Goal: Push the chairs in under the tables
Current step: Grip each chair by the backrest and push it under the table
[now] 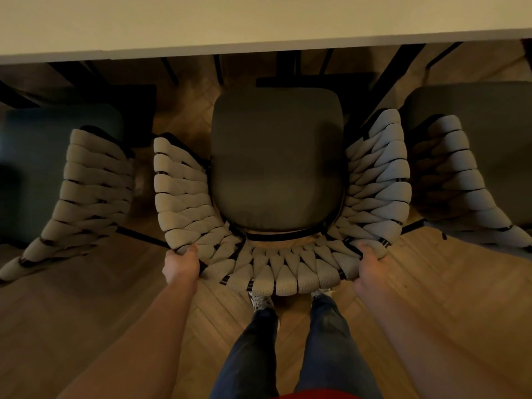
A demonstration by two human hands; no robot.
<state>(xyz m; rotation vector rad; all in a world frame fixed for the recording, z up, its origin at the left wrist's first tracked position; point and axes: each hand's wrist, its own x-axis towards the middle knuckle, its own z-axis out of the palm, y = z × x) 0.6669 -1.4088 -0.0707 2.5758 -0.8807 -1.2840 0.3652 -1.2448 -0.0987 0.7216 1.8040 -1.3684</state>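
Both grips are closed on the curved woven-rope backrest [283, 276] of the grey-cushioned chair [276, 156]: left hand [182, 264], right hand [367, 269], arms stretched forward. Its seat stands just short of the pale bench [230, 24].

herringbone wood floor [431, 283], patterned shoes [260, 302]

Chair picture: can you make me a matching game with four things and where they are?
Things:
1. seat cushion
2. table
3. left hand
4. shoes

Places:
A. across the top of the picture
B. on the floor behind the middle chair's back
C. gripping the left corner of the woven chair back
D. in the middle of the chair, dark grey

Pairs: 1-D, 2-A, 3-C, 4-B
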